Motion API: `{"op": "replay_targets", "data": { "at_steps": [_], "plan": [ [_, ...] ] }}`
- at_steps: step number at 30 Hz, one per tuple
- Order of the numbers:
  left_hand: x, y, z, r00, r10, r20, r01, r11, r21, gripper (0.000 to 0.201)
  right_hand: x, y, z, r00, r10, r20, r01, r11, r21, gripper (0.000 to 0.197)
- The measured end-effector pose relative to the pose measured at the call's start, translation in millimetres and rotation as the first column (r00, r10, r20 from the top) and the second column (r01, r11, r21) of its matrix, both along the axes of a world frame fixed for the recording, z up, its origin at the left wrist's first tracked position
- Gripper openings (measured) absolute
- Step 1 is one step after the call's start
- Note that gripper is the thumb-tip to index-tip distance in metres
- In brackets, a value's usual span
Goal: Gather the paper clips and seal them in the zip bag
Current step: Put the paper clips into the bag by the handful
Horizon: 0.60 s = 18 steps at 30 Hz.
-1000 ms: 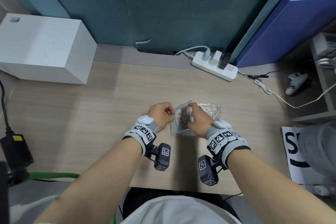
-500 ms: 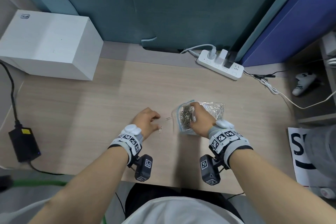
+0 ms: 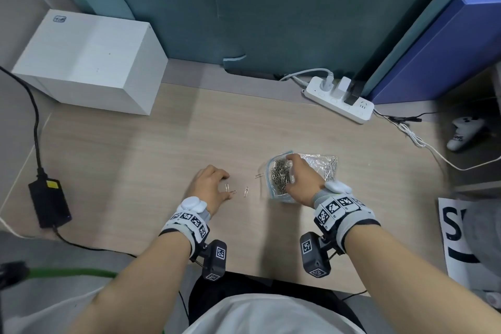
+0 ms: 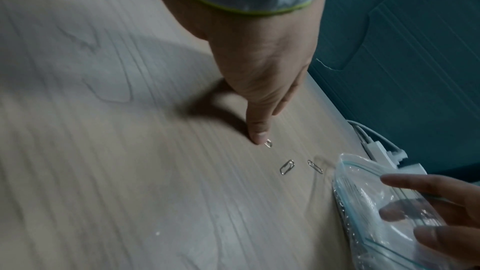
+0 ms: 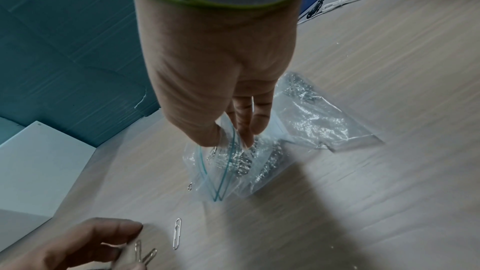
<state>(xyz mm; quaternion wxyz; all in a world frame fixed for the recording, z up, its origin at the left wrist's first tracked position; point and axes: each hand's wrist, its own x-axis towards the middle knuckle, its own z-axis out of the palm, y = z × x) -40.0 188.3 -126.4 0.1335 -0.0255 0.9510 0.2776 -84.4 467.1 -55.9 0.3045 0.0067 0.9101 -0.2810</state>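
A clear zip bag (image 3: 279,182) with a blue seal line lies on the wooden desk, its mouth open to the left and a heap of silver paper clips (image 3: 280,176) inside. My right hand (image 3: 291,168) pinches the upper lip of the mouth (image 5: 228,130) between thumb and fingers. Several loose clips lie left of the bag: one (image 3: 259,176) near the mouth, one (image 3: 246,191) farther out, two (image 3: 230,190) under my left hand (image 3: 229,186). That hand arches over them with fingertips down; its thumb (image 4: 257,132) touches the desk beside a clip (image 4: 269,143). It holds nothing.
A crinkled clear plastic pack (image 3: 324,165) with more clips lies behind the zip bag. A white box (image 3: 89,62) stands at the back left, a power strip (image 3: 339,97) at the back right. A black adapter (image 3: 50,203) sits at the left edge.
My left hand has left the bag's mouth and moved left and toward me, down onto the loose clips. The right hand has kept its hold on the bag.
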Motion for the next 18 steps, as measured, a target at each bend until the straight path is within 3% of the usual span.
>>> {"op": "replay_targets", "data": {
  "at_steps": [5,18],
  "plan": [
    [3.8,1.3,-3.0,0.995,0.093,0.021,-0.094,0.994,0.061,0.025,-2.2,-3.2,-0.9,1.000,0.012,0.006,-0.012,1.000,0.004,0.075],
    [-24.3,54.8,-9.2,0.998,-0.005,-0.057,0.006,1.000,0.030,0.034,1.8,8.6,0.0,1.000,0.004,-0.009,-0.004,1.000,-0.012,0.076]
  ]
}}
